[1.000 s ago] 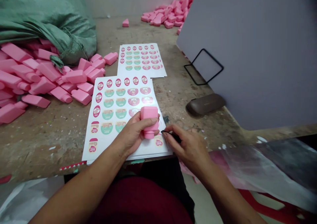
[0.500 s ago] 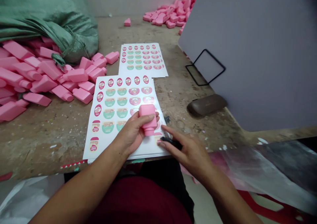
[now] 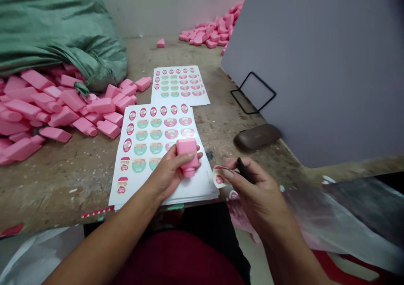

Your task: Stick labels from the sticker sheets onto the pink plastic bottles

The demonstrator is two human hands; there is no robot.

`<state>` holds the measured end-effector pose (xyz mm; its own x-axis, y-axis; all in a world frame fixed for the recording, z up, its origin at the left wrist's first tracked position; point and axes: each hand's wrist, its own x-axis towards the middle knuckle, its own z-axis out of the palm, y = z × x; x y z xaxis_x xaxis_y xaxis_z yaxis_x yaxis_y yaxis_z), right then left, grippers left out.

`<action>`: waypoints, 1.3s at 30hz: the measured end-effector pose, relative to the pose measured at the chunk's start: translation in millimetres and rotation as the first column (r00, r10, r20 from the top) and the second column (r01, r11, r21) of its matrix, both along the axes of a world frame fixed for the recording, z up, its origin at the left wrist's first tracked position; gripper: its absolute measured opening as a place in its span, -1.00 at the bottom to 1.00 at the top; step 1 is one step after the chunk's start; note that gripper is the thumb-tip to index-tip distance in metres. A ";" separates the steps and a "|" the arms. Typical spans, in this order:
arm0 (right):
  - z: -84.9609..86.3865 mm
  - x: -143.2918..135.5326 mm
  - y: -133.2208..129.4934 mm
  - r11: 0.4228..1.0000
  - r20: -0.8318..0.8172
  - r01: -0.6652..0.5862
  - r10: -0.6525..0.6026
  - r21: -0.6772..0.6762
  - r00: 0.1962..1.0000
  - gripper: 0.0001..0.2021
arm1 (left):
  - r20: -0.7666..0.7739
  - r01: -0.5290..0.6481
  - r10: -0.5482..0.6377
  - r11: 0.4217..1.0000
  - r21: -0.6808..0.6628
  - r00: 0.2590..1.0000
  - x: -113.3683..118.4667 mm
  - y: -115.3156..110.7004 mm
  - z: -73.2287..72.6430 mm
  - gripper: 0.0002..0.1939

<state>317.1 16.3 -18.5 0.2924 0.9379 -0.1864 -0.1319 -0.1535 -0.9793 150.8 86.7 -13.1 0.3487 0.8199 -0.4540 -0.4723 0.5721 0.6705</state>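
Cream-and-pink paper label (image 3: 219, 177) off the sheets

In the head view, our right hand (image 3: 257, 186) has just lifted it from the white printed sheets (image 3: 189, 193), so label and bottle are both held; it also grips a slim black tool (image 3: 245, 170). Our left hand (image 3: 170, 169) wraps the pink plastic bottle (image 3: 185, 149) above the sheets, neck towards us, long axis running front to back.

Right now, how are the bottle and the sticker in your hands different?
The bottle is chunky; the sticker is thin and flat-looking. The bottle is plain pink; the sticker has cream and reddish printing. My left hand holds the bottle; my right hand pinches the sticker. Both are held one-handed.
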 end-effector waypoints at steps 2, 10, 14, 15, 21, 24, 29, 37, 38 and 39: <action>6.3 -9.5 4.8 1.000 0.067 0.004 -0.006 0.031 0.998 -0.76 | -0.005 0.034 -0.034 0.999 0.020 0.999 -2.3 -6.3 6.8 -0.61; 23.5 -38.4 11.6 0.976 0.235 -0.025 -0.027 0.214 0.972 -0.76 | 0.089 -0.004 0.003 1.000 0.010 0.996 -9.0 -30.8 12.8 -0.54; 21.0 -42.5 13.8 0.975 0.339 -0.040 -0.038 0.220 0.940 -0.78 | 0.045 0.032 -0.032 0.999 0.009 0.998 -11.5 -32.7 8.6 -0.51; 20.4 -43.0 14.2 0.974 0.364 -0.043 -0.042 0.222 0.930 -0.78 | 0.042 0.031 -0.032 0.999 0.012 0.999 -11.7 -32.9 8.0 -0.52; 20.3 -44.9 15.8 0.965 0.413 -0.075 -0.036 0.251 0.910 -0.80 | 0.040 0.025 -0.025 1.000 0.015 0.999 -10.5 -34.3 7.7 -0.55; 19.8 -44.3 15.2 0.963 0.455 -0.090 -0.036 0.254 0.890 -0.81 | 0.023 0.023 -0.024 0.999 0.034 0.999 -10.4 -34.9 8.3 -0.56; 16.2 -42.7 13.7 0.955 0.572 -0.123 -0.058 0.271 0.818 -0.80 | -0.028 0.071 -0.069 0.993 0.093 0.997 -12.5 -36.4 11.6 -0.65; 8.7 -33.1 16.9 0.901 0.850 -0.247 -0.203 0.356 0.485 -0.82 | -0.079 0.056 -0.047 0.992 0.109 0.996 -15.7 -38.8 14.4 -0.63; 9.2 -31.0 17.4 0.913 0.831 -0.215 -0.194 0.348 0.522 -0.83 | -0.078 0.051 -0.044 0.995 0.082 0.996 -16.6 -38.9 15.6 -0.62; 10.5 -29.5 17.9 0.929 0.794 -0.170 -0.175 0.329 0.583 -0.84 | -0.077 0.048 -0.043 0.997 0.061 0.996 -17.6 -39.0 17.0 -0.60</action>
<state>287.5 34.2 -8.0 0.1592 0.8809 0.4456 0.7274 0.2005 -0.6563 133.2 47.8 3.9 0.3530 0.8315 -0.4289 -0.3938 0.5479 0.7381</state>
